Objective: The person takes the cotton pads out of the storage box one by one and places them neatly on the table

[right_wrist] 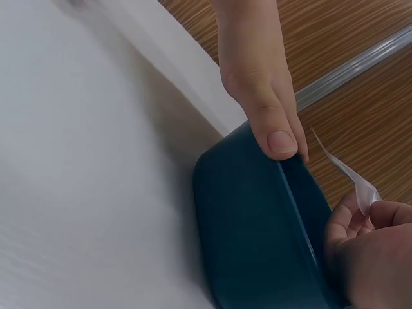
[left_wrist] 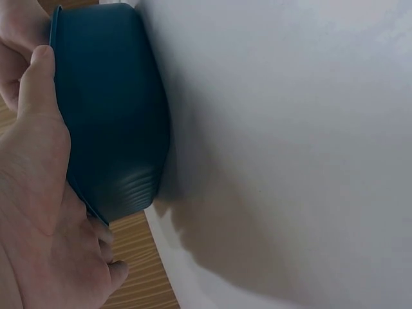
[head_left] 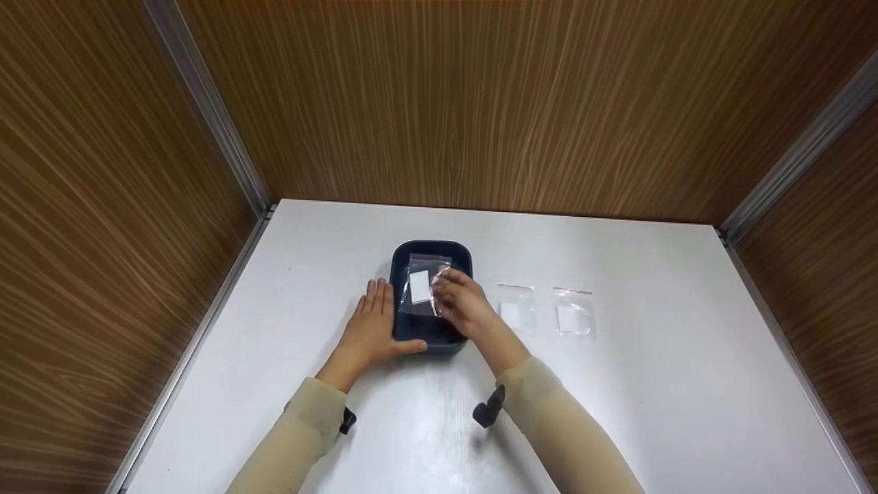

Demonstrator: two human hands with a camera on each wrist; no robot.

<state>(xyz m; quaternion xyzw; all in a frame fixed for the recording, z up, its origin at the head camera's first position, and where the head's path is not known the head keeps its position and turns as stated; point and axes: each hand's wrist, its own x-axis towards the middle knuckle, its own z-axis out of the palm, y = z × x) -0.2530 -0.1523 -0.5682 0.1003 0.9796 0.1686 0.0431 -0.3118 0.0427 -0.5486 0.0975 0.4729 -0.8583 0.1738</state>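
A dark blue tray (head_left: 431, 248) stands on the white table (head_left: 638, 412). My left hand (head_left: 372, 324) lies flat against the tray's left side, fingers straight, with the thumb along its near rim. My right hand (head_left: 458, 298) hovers over the tray and pinches a small clear zip bag (head_left: 420, 286) with a white label. In the left wrist view the thumb of the left hand (left_wrist: 38, 161) rests on the rim of the tray (left_wrist: 112, 116). The right wrist view shows the tray (right_wrist: 251, 225), the left thumb (right_wrist: 271, 125) on its rim and the bag's edge (right_wrist: 351, 175) in my right hand (right_wrist: 370, 251).
Two more clear bags with white labels lie flat on the table right of the tray, one (head_left: 516, 309) close by and another (head_left: 575, 313) farther right. Wood-grain walls close the table in at the back and on both sides.
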